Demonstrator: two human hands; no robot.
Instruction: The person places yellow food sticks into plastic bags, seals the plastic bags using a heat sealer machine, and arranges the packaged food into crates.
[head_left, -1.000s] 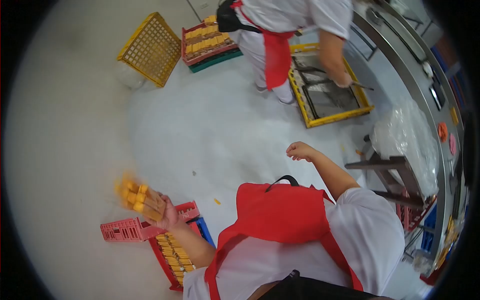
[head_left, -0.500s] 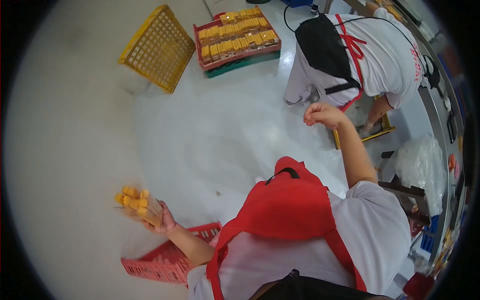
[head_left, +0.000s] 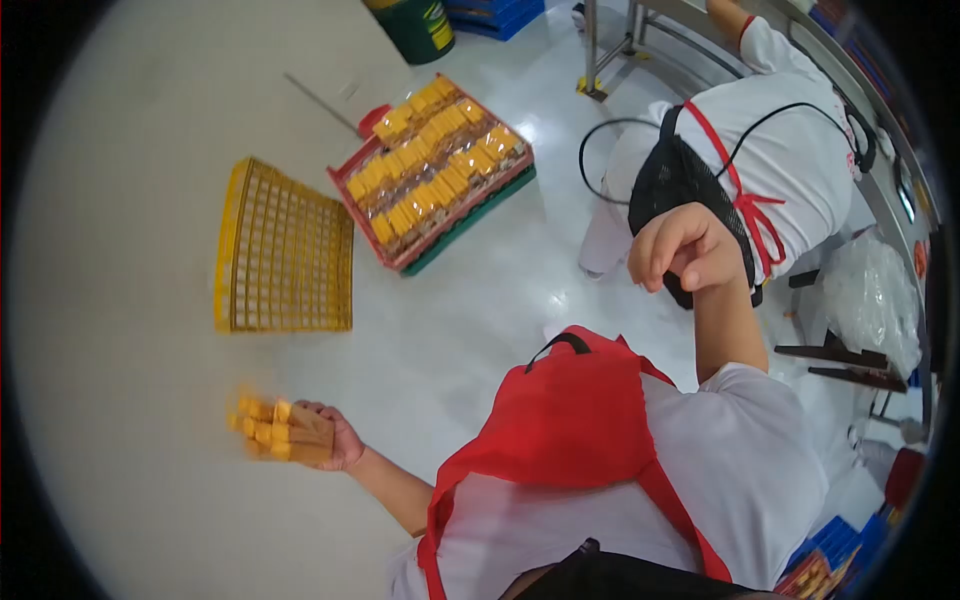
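Note:
My left hand (head_left: pixel 340 440) is closed around the lower end of a pack of yellow-topped items (head_left: pixel 280 432), held out at the lower left; the pack is slightly blurred. Raised at the right, my right hand (head_left: pixel 690 248) has its fingers curled but apart, with nothing visible in it. Behind it a co-worker (head_left: pixel 790 150) in a white shirt bends forward. A red crate (head_left: pixel 430 245) full of yellow packs in clear wrapping stands at the upper middle, on top of a green crate (head_left: pixel 475 222).
A yellow basket (head_left: pixel 290 250) stands tilted on the floor at the left. A dark green bucket (head_left: pixel 415 30) and blue crates (head_left: pixel 492 18) are at the top. At the right are a clear plastic bag (head_left: pixel 870 295), a dark stand (head_left: pixel 845 362) and a metal table (head_left: pixel 680 15).
The view has turned, bringing the filled red crate and yellow basket lower. The red crate near my left hand has left the view. My right hand is higher and its fingers have spread somewhat.

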